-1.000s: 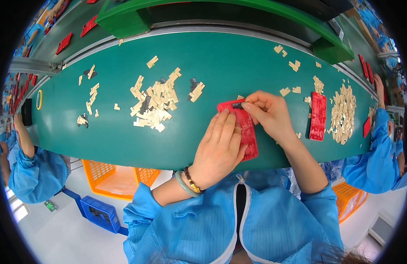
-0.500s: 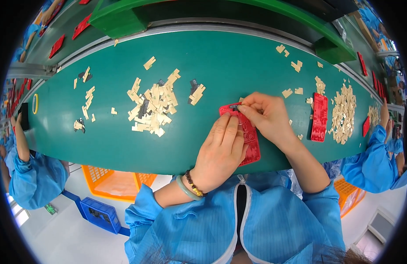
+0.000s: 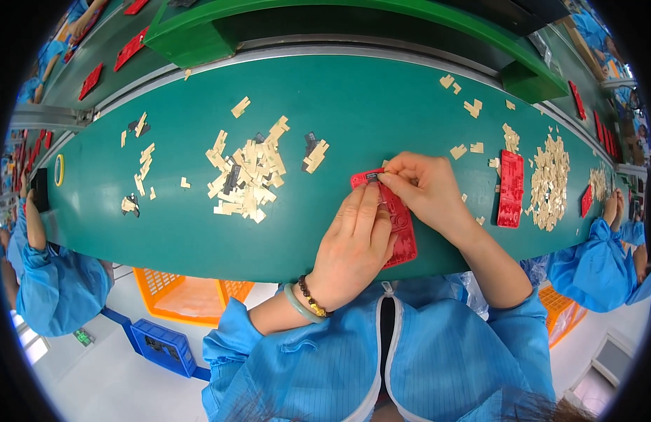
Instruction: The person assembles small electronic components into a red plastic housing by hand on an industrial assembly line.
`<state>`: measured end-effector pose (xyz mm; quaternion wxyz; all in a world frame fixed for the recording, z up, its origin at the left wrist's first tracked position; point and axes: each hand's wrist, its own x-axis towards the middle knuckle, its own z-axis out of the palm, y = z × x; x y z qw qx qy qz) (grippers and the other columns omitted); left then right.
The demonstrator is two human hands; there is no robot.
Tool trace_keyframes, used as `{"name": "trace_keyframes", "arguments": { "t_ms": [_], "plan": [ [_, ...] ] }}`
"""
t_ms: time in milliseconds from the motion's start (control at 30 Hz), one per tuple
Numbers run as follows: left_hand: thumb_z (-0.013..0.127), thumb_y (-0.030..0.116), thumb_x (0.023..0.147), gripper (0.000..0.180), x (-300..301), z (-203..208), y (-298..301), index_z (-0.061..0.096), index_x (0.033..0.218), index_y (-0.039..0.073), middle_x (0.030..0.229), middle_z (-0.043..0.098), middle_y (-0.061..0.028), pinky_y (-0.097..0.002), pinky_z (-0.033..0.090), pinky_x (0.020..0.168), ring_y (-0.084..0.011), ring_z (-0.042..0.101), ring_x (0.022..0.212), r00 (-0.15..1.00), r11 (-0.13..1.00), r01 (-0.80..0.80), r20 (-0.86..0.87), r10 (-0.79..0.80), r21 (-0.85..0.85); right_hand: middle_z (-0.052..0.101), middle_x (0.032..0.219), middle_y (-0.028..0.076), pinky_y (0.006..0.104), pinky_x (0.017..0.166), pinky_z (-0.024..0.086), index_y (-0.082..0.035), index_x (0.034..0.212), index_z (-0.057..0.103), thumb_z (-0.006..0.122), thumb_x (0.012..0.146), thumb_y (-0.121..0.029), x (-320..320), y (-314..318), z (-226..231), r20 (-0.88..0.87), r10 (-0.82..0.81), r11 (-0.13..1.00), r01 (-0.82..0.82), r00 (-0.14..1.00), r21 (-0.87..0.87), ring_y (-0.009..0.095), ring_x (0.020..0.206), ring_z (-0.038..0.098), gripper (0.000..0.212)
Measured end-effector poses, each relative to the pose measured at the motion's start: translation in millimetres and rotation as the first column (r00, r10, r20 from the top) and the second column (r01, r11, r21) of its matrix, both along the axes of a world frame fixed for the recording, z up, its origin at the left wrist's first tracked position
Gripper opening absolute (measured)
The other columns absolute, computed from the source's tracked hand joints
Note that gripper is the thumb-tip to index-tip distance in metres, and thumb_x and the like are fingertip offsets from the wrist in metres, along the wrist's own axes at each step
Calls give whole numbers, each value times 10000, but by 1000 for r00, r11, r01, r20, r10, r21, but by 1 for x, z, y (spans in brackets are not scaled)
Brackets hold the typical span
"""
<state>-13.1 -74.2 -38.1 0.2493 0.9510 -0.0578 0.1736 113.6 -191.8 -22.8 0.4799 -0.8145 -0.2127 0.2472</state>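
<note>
Green table point(image 3: 325, 98), cream scraps point(image 3: 255, 169), orange crate point(image 3: 153, 285) below; left grip point(image 3: 351, 243) flat on red case point(image 3: 406, 239), right grip point(image 3: 430, 191) pinching label point(image 3: 372, 178).

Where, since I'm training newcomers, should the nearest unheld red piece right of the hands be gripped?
Probably pinch the red piece across both long edges of its near half, coming from the near side: it is narrow, its length runs near to far, and a pale pile flanks its right.
</note>
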Motion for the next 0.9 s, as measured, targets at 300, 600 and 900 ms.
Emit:
{"name": "trace_keyframes", "arguments": {
  "t_ms": [300,600,900],
  "plan": [
    [750,179,708,460,8,9,12,582,1092,-9,1292,502,-233,-429,483,946,-389,503,1178,991,995,102,-85,-102,-3,589,584,82,302,445,470,-32,736,589,675,740,-121,-6,5,8,712,369,899,-35,597,-437,181,529,631,124],
    [716,185,734,355,10,10,10,576,991,-14,1253,535,-254,-435,443,1012,-371,521,1163,995,997,81,-54,-80,20,566,686,48,307,497,481,-58,797,588,687,667,-140,-21,12,37,644,682,635,156,345,-756,184,621,611,183],
    [762,207,693,450,11,17,14,584,1035,-25,1265,532,-237,-442,473,969,-377,514,1190,996,994,88,-21,-89,-60,582,740,46,324,512,489,-61,1055,678,667,810,-130,-10,-29,21,720,445,882,-121,532,-455,192,588,619,255]
  ]
}}
